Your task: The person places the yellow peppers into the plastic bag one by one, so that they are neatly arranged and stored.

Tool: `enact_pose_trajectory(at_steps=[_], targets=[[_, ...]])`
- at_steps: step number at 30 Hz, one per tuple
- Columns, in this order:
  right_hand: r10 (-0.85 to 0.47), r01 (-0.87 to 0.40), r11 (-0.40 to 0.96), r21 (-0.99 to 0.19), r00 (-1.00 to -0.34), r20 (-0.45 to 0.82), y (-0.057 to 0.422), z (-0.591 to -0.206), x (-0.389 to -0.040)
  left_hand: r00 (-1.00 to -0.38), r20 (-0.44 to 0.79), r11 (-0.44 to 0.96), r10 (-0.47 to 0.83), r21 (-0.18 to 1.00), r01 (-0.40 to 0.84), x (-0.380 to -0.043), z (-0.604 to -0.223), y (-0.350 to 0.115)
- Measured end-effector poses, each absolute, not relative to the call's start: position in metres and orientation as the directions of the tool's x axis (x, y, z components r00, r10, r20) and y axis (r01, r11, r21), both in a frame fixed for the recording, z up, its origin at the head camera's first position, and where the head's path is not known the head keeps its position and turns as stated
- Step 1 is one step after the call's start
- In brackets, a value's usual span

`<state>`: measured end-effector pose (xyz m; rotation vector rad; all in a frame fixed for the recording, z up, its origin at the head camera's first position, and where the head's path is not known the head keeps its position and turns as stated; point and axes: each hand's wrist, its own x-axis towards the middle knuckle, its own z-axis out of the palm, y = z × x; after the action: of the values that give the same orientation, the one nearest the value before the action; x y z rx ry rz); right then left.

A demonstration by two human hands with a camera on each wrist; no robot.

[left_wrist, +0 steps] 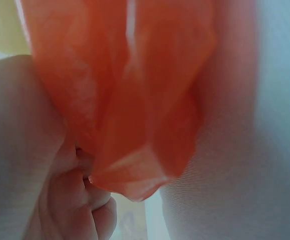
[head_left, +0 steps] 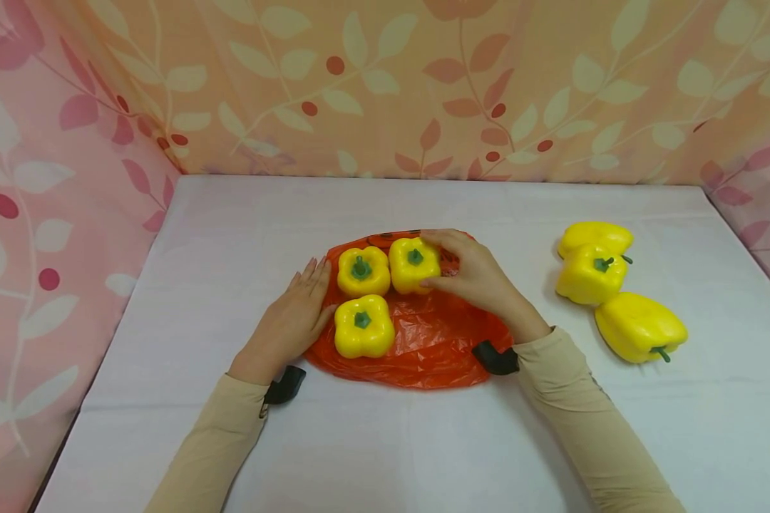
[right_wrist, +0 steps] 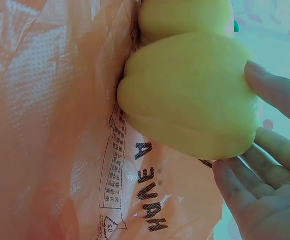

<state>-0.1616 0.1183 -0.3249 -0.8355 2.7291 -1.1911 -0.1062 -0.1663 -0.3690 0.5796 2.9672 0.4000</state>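
Note:
Three yellow bell peppers stand stem-up on a flattened red plastic bag (head_left: 436, 335). My right hand (head_left: 475, 274) holds the back right bell pepper (head_left: 411, 276) between thumb and fingers; in the right wrist view this bell pepper (right_wrist: 190, 95) stands on the bag's printed side. Left of it sits another bell pepper (head_left: 353, 281), with the front bell pepper (head_left: 363, 340) nearer me. My left hand (head_left: 291, 317) lies with straight fingers along the bag's left edge, its thumb beside the front pepper. Folds of the bag (left_wrist: 134, 100) cover much of the left wrist view.
On the right of the white-covered table (head_left: 385, 449) three more yellow peppers lie in a group: a back one (head_left: 590, 234), a middle one (head_left: 587, 278) and a front one (head_left: 638, 324). Leaf-patterned cloth (head_left: 385, 85) walls the back and sides.

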Motion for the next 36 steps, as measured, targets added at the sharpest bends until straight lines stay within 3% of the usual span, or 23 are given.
enact_pose_trajectory(at_steps=[14,25,36], targets=[[-0.494,-0.469,0.557,-0.685,-0.851,0.18,0.119,-0.324,-0.163,-0.924,-0.039,0.892,0.381,0.28,0.356,-0.107,-0.372,-0.167],[-0.46,-0.4,0.574,-0.714,-0.879,0.122,0.123,-0.318,-0.159,-0.924,-0.044,0.893,0.38,0.277,0.354,-0.108,-0.373,-0.167],[-0.396,-0.381,0.563,-0.734,-0.903,0.166,0.135,-0.314,-0.151,-0.924,-0.043,0.894,0.38,0.272,0.355,-0.107,-0.372,-0.167]])
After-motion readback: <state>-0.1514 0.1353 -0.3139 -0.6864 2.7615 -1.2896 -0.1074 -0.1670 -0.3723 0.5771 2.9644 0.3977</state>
